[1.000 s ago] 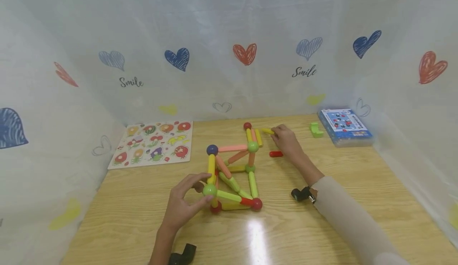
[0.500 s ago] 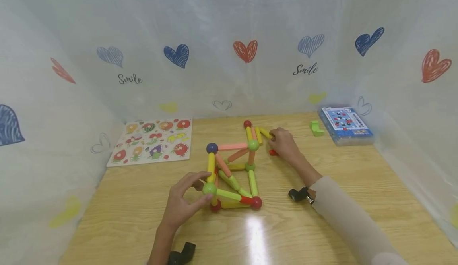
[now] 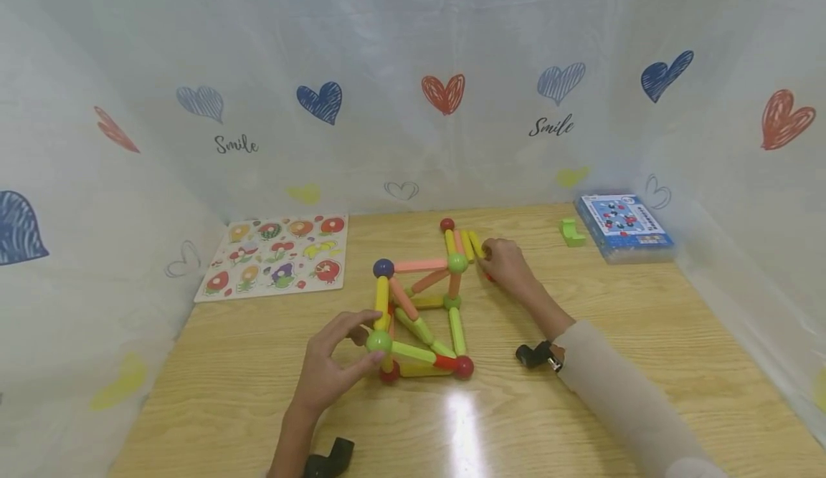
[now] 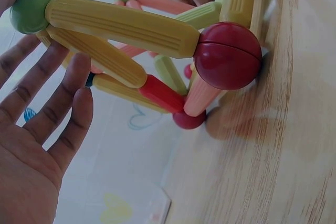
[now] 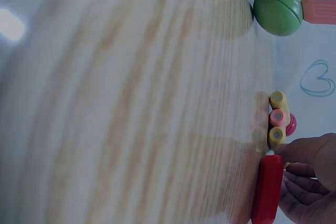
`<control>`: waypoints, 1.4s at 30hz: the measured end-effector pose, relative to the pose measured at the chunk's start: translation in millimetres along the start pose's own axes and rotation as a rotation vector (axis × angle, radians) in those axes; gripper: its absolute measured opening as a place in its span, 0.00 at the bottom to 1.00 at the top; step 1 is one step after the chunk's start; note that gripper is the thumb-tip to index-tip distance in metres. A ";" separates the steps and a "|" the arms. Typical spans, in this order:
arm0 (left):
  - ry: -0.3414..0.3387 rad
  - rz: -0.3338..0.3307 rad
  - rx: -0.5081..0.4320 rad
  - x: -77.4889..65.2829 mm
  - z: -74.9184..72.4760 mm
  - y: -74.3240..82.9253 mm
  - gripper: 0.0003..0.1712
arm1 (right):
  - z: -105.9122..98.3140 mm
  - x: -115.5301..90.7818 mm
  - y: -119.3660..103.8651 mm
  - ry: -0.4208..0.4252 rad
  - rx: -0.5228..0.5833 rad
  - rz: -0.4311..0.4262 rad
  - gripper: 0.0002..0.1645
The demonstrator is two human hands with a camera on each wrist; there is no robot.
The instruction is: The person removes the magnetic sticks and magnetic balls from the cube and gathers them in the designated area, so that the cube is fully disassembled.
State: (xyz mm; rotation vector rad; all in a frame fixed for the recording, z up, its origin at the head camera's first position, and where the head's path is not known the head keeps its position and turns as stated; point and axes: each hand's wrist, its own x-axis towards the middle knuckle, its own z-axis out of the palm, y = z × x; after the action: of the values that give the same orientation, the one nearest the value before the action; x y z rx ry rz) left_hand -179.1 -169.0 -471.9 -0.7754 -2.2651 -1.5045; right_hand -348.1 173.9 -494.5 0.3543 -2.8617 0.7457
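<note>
I have thumb and fingertips of the right hand (image 3: 510,266) clamped on one end of a yellow stick (image 3: 476,244), tilted just right of a row of sticks (image 3: 467,246) lying on the far side of the table; the grip itself is partly hidden from me. Near left, thumb and forefinger of the left hand (image 3: 329,367) pinch the green ball (image 3: 378,343) at the frame's near-left upper corner, other fingers spread. The frame (image 3: 422,331) stands mid-table. To do this well, I would square the stick to the row, keep it low, and press gently so nothing pulls askew; the left pinch should only steady. The red stick (image 5: 268,190) lies close beside the right fingers and could get nudged. Past the row sits a red ball (image 3: 447,225), with the table's far edge and the curtain (image 3: 361,170) beyond. Far right, the green bracket (image 3: 571,233) and box (image 3: 622,223) bound the way; the fruit board (image 3: 297,257) limits far left. My easiest exit is near right, over bare wood (image 3: 516,428).
</note>
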 end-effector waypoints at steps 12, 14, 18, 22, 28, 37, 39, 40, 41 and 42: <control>-0.002 -0.020 0.005 -0.6 -0.4 2.1 0.31 | -9.0 -9.3 -8.8 0.003 0.092 -0.036 0.15; -0.002 -0.013 0.005 -0.7 -0.3 2.4 0.31 | -16.9 -14.5 -13.8 0.038 0.119 -0.058 0.16; 0.003 -0.001 0.011 -0.2 -1.1 3.3 0.31 | -36.7 -27.3 -30.5 0.076 0.268 -0.113 0.21; 0.006 -0.004 0.015 -0.3 -1.5 3.1 0.31 | -52.3 -38.2 -47.6 0.030 0.382 -0.188 0.23; 0.004 -0.014 0.015 -1.7 -0.2 2.2 0.31 | -58.0 -43.6 -61.8 -0.048 0.404 -0.351 0.22; 0.000 -0.015 0.026 -2.9 1.6 -0.2 0.30 | -47.2 -42.1 -73.6 -0.015 0.332 -0.485 0.17; 0.001 -0.022 0.024 -2.4 1.1 1.3 0.30 | -46.8 -41.4 -76.0 -0.005 0.333 -0.487 0.13; 0.002 -0.022 0.024 -2.0 0.6 2.0 0.30 | -46.8 -40.9 -77.1 -0.004 0.333 -0.490 0.11; 0.002 -0.020 0.022 -1.4 0.1 2.8 0.30 | -46.7 -40.2 -77.7 -0.003 0.331 -0.492 0.11; 0.003 -0.021 0.021 -1.0 -0.4 3.3 0.30 | -46.8 -39.5 -78.2 -0.004 0.330 -0.493 0.10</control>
State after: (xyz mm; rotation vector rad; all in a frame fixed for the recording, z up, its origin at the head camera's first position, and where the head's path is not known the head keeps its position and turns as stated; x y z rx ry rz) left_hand -176.4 -168.7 -469.7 -0.7458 -2.2901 -1.4881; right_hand -284.7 138.2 -426.8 1.0527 -2.4774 1.0954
